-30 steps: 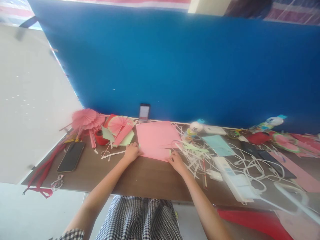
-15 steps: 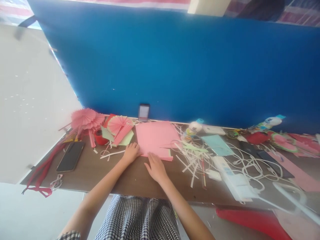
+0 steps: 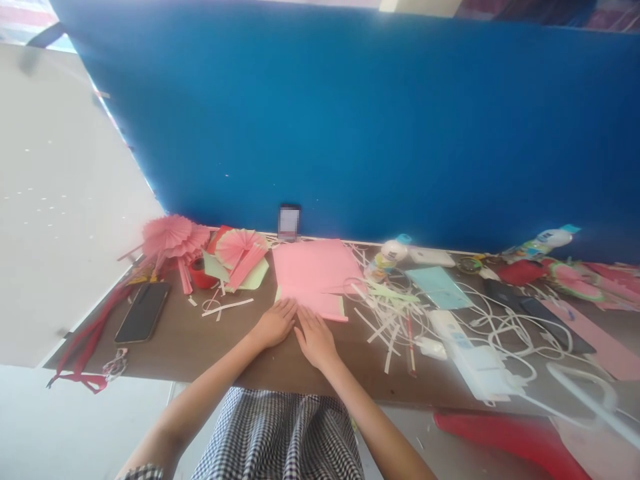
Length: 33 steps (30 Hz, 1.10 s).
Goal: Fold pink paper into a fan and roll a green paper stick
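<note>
Pink paper [image 3: 320, 263] lies on the brown table in front of me, its near part a folded strip [image 3: 327, 305] with pale green edges at both ends. My left hand [image 3: 276, 323] rests flat at the near left of this strip, fingers stretched onto it. Beside it, my right hand [image 3: 316, 337] lies flat too, fingertips on the strip's near edge and thumb apart. The fingertips of both hands almost meet. Neither hand grips anything. What lies under the fingers is hidden.
Left stand pleated pink paper fans [image 3: 243, 253], a red tape roll [image 3: 204, 277] and a dark phone [image 3: 143, 313]. Right lie white paper strips [image 3: 390, 310], a bottle [image 3: 390, 257], a teal sheet [image 3: 440, 288], a power strip [image 3: 465, 357] and tangled white cables [image 3: 520, 330]. A blue panel [image 3: 350, 133] rises behind.
My left hand has slid right and nearer to me, closer to my right hand. The near strip's left end with its green edge now shows. The camera view has shifted slightly.
</note>
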### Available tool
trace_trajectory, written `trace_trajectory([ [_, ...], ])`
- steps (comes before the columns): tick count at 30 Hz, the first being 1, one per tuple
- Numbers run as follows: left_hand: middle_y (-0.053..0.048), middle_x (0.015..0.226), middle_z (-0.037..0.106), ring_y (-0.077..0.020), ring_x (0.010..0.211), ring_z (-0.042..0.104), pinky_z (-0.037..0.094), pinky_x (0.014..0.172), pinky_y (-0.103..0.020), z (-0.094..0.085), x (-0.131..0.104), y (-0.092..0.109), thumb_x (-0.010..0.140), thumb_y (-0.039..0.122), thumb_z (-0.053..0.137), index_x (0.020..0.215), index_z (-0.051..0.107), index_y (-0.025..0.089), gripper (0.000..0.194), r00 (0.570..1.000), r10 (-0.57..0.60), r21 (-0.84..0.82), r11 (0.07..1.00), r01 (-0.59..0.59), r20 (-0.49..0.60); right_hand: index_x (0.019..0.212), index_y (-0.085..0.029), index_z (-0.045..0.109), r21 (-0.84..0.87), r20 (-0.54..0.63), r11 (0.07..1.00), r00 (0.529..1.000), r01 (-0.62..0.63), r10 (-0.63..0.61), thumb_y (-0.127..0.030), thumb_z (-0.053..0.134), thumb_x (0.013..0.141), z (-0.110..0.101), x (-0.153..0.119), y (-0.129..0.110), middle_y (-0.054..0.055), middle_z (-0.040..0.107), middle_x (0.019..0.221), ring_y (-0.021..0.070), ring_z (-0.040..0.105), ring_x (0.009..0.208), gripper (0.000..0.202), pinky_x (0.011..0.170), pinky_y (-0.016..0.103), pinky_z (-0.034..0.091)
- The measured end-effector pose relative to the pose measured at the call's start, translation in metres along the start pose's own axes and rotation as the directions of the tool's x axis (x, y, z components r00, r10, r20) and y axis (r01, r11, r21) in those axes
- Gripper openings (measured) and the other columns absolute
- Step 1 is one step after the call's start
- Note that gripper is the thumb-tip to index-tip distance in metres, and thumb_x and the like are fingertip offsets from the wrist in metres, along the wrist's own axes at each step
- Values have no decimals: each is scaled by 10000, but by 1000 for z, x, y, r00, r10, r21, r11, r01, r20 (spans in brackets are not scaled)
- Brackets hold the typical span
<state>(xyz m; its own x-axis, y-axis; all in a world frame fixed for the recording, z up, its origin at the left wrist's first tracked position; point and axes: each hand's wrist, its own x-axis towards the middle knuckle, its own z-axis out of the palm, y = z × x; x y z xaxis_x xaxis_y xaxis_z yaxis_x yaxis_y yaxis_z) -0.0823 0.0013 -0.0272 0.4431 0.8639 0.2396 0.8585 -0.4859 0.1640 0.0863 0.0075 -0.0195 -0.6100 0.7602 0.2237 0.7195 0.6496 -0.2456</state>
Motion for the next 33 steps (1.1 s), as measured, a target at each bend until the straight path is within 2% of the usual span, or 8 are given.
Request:
trace_trajectory([
  [4,-111,1375,278,-194,1289,174,223,1034,-364,-8,-4,-4,877,366,241,1328,217,129,510,1000,14,-43,999,-13,25,1311,-151,305,-14,-18,1000,1000,-24,23,-322,280,873,-7,-9,8,78,382,1322,193,312,1235,471,1024,388,257],
  [13,-101,1387,255,-208,1296,140,213,1034,-379,-14,-3,0,880,359,245,1332,203,148,501,999,-3,-34,999,4,35,1291,-142,341,-100,-41,990,994,-102,98,-332,294,868,-24,-33,40,93,409,1301,210,354,1210,466,1022,406,242],
  [20,-108,1372,287,-205,1286,186,234,1027,-375,-11,-2,-2,882,339,244,1316,248,138,479,999,-13,-46,999,14,31,1291,-166,339,-99,-16,983,988,-152,152,-336,281,871,-29,-52,63,81,420,1295,215,371,1198,457,1005,422,257],
  [24,-85,1319,390,-174,1245,298,275,1008,-348,-8,4,-5,890,274,230,1279,321,169,414,999,-32,-74,997,35,33,1216,-181,440,-91,-36,980,984,-180,177,-311,269,879,-33,-48,68,74,499,1227,239,385,1184,400,984,451,267],
  [27,-86,1236,486,-181,1173,406,334,960,-343,-7,9,-8,884,272,281,1204,407,184,354,998,-51,-50,997,53,47,1057,-177,555,-150,-75,981,991,-123,112,-295,321,874,-38,-35,68,92,605,1057,263,454,1103,320,976,487,236],
  [29,-92,1174,531,-184,1116,463,375,912,-337,-10,12,-11,878,245,310,1175,422,193,322,997,-41,-26,999,43,69,971,-168,581,-195,-54,980,998,-32,21,-250,360,865,-40,-26,68,98,628,945,248,517,990,258,939,458,286],
  [31,-96,1122,557,-180,1064,501,386,889,-333,-15,14,-14,869,173,317,1179,407,200,324,996,-1,-4,1000,1,93,970,-157,572,-226,-8,972,998,65,-69,-148,371,847,-40,-19,69,99,619,895,224,543,892,236,849,399,368],
  [33,-102,1072,572,-179,1022,520,367,901,-337,-22,16,-17,849,112,327,1157,420,195,332,991,62,9,998,-63,116,1016,-136,549,-265,24,955,991,134,-133,-33,347,810,-40,-13,72,105,607,882,214,544,842,306,770,357,400],
])
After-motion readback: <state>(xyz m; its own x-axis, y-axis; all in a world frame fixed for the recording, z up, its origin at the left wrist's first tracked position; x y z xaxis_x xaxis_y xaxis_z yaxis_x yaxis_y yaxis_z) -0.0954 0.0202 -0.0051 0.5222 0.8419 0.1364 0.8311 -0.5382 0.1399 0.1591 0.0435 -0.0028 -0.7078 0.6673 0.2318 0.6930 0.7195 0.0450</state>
